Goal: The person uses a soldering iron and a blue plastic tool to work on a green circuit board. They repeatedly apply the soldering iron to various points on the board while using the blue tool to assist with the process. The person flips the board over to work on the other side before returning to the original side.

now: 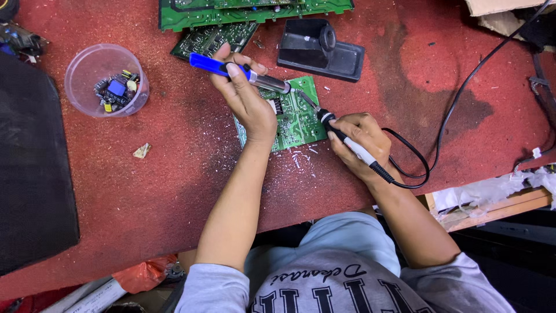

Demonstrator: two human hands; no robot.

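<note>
Tabletop (145,197) of worn red felt fills the head view, and a small green circuit board (295,119) lies flat just above its centre, partly hidden under the left hand. The left hand (246,95) is closed around a desoldering pump (240,72) with a blue barrel and a metal front; the tool slants from ten o'clock down toward four o'clock, and its tip sits over the board's right half. The right hand (359,142) is clamped pen-fashion on a soldering iron (350,142) with a pale grip and black collar, its point aimed toward eleven o'clock and meeting the board's right edge just beside the pump's tip. The two hands are near each other but not touching. A black cable (463,87) leaves the iron's rear, loops at four o'clock from the right hand and runs off toward one o'clock.

At twelve o'clock from the board a black iron stand (321,49) rests on the felt, with larger green boards (255,11) beyond it at the far edge. At nine o'clock, well apart, stands a clear plastic cup (81,69) holding small loose electronic parts. A dark mat (32,174) covers the felt at the left edge. White flecks lie scattered below the board.
</note>
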